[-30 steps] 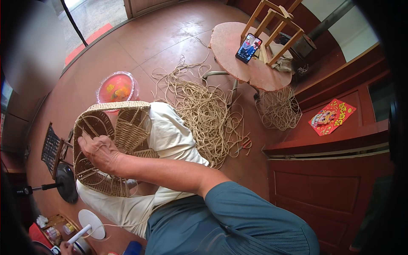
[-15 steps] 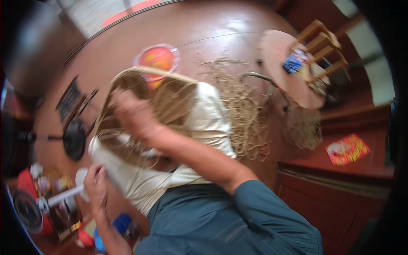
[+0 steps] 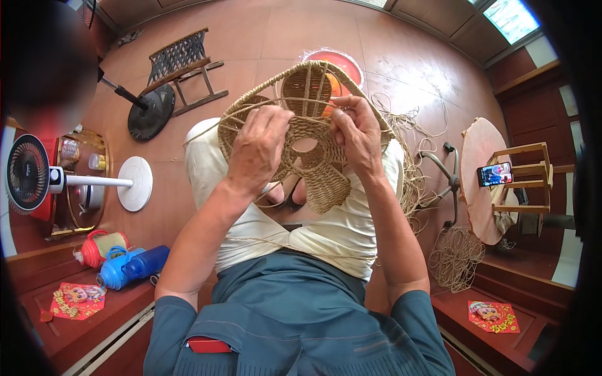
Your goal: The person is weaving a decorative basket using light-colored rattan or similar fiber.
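An openwork woven piece point(image 3: 326, 191) of tan straw-like cord rests across my thighs, with a thick rounded rim and petal-shaped panels round an open ring. My left hand point(image 3: 262, 145) is closed over its left part, fingers pinched on a thin cord point(image 3: 307, 100). That cord runs across the far panels toward my right hand point(image 3: 360, 133), whose thumb and forefinger pinch it near the right side of the rim. My palms hide parts of the weave beneath them. A loose strand also lies across my lap.
Loose cord point(image 3: 411, 172) lies heaped on the floor at the right, beside a round wooden table point(image 3: 473, 147) bearing a small wooden rack and a phone point(image 3: 495, 175). A red basin point(image 3: 345, 62) is beyond the weaving. A standing fan point(image 3: 94, 180), flasks point(image 3: 147, 262) and a folding chair point(image 3: 179, 69) are left.
The view has swung round. My right hand, which reached across inside the rim's left side, is now at the right; my left hand rose from beside the piece onto it.
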`<state>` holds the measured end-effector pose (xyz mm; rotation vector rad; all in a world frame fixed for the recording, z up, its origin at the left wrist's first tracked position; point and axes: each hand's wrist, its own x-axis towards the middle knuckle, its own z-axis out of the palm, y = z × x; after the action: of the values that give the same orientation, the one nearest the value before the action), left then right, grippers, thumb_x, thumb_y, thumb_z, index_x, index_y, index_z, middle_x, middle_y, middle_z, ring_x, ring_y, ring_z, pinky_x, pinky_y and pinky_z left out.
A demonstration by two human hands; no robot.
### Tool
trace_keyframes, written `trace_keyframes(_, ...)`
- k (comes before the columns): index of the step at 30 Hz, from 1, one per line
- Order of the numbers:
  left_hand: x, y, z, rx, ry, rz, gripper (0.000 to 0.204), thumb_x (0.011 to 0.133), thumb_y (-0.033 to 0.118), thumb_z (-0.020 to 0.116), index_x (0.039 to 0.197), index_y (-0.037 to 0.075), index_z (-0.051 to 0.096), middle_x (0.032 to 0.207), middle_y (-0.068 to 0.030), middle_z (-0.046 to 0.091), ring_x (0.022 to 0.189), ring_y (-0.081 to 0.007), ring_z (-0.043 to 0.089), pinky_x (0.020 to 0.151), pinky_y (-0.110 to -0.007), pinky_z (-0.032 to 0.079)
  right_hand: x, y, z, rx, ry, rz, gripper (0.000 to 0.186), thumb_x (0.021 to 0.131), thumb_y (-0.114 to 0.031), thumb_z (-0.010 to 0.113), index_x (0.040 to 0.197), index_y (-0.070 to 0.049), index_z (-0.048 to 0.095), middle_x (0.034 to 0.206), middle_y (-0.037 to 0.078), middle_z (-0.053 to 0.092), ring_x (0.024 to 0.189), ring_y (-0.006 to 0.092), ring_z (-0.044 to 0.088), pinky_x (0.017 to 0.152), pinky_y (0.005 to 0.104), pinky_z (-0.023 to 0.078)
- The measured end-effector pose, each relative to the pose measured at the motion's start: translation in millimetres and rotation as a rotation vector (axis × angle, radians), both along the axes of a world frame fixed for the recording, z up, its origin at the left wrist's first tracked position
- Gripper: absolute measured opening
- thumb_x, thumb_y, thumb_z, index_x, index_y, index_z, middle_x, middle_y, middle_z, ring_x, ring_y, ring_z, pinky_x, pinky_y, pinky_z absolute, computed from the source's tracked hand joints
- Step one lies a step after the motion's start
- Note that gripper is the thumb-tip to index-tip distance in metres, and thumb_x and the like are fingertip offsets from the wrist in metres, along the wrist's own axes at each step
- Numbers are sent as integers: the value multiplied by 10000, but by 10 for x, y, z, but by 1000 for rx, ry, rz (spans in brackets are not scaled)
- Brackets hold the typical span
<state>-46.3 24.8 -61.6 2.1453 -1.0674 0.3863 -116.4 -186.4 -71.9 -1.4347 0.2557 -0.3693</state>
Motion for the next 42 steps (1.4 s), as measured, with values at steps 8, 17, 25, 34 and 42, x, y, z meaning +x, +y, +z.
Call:
trace_keyframes(8,90,-211,-34,111,-161,1,170,935,32,720,1102,63,702,1121,-90,670,1057,-301,658,909,-429,566,-3,-199,77,-45,-1,1,157,1080,-86,616,1218,-16,591,828,-15,615,690,49,529,608,208,434)
trace_keyframes(17,228,-412,-47,-48,-20,-44,114,941,77,748,1038,82,687,912,-97,695,917,-308,693,823,-435,573,73,-281,695,-80,-292,-71,272,1053,-51,685,1290,3,563,1091,99,744,991,134,734,829,258,609)
trace_keyframes(25,205,-505,-140,-82,-134,17,122,953,97,726,1048,82,651,919,-94,654,887,-304,683,801,-437,577,-81,-18,188,-578,-167,-210,413,996,7,714,1382,-77,592,1109,78,770,805,125,735,725,296,599)
trace_keyframes(34,49,-453,-58,90,-39,13,156,975,50,658,1119,25,712,1061,-141,649,1033,-343,636,916,-449,551,146,116,47,-993,-120,-128,777,1017,-44,545,1718,-104,217,1201,249,754,903,482,754,750,564,604)
trace_keyframes(42,74,-424,-74,26,9,0,129,941,9,632,1064,0,667,1035,-159,601,1019,-360,620,894,-468,551,254,211,139,-778,97,-33,858,1034,-33,566,1748,-172,111,1138,231,724,1004,445,740,871,550,579)
